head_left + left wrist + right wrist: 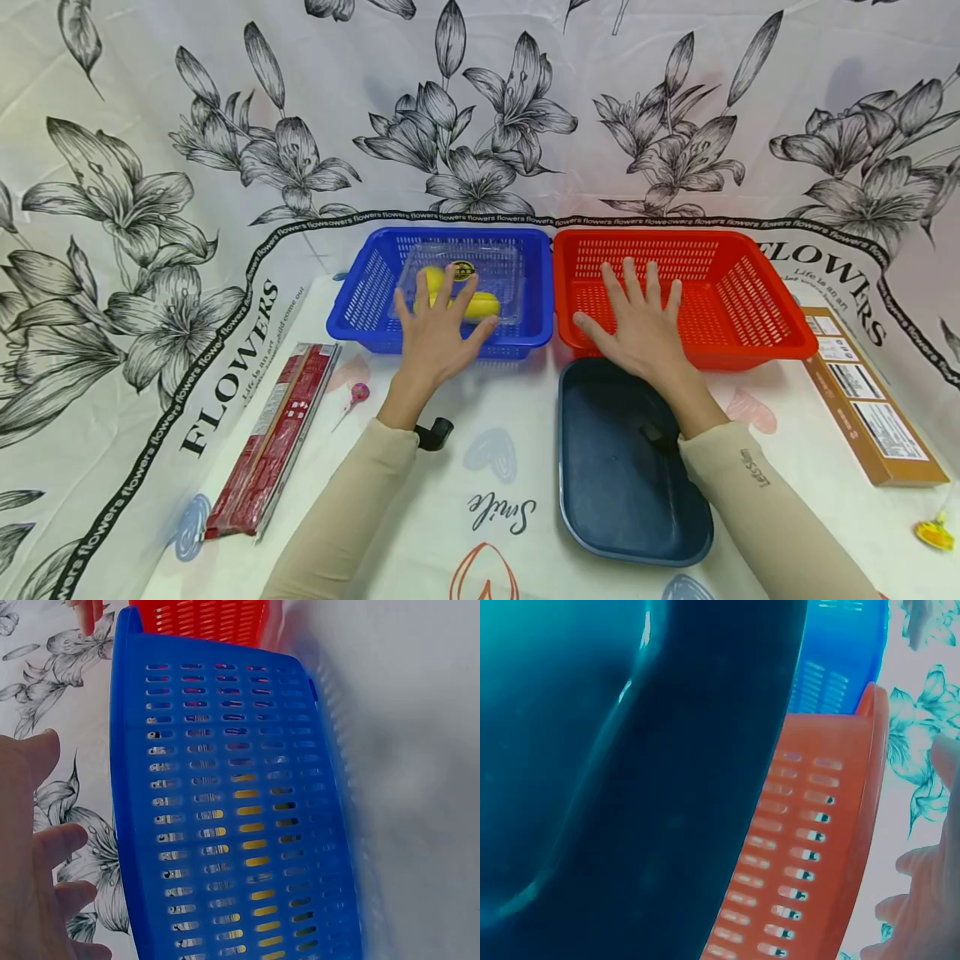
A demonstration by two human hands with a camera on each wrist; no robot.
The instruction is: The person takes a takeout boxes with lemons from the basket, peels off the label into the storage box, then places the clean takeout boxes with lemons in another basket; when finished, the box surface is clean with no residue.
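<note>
Reaching with spread fingers, the left hand (438, 333) hovers over the clear box (465, 283) inside the blue basket (360, 312), centre frame; the right hand (637, 325), also spread, hovers over the red basket (757, 325). Gripping the box's sides looks safest.

A blue basket (360, 308) with yellow fruit (480, 306) and a red basket (757, 312) are seen. A dark blue tray (615, 492) is shown; the cloth (225, 125) is printed with black-and-white lilies.

table (420, 492), blue basket (360, 304), red basket (757, 325), tray (607, 492)
</note>
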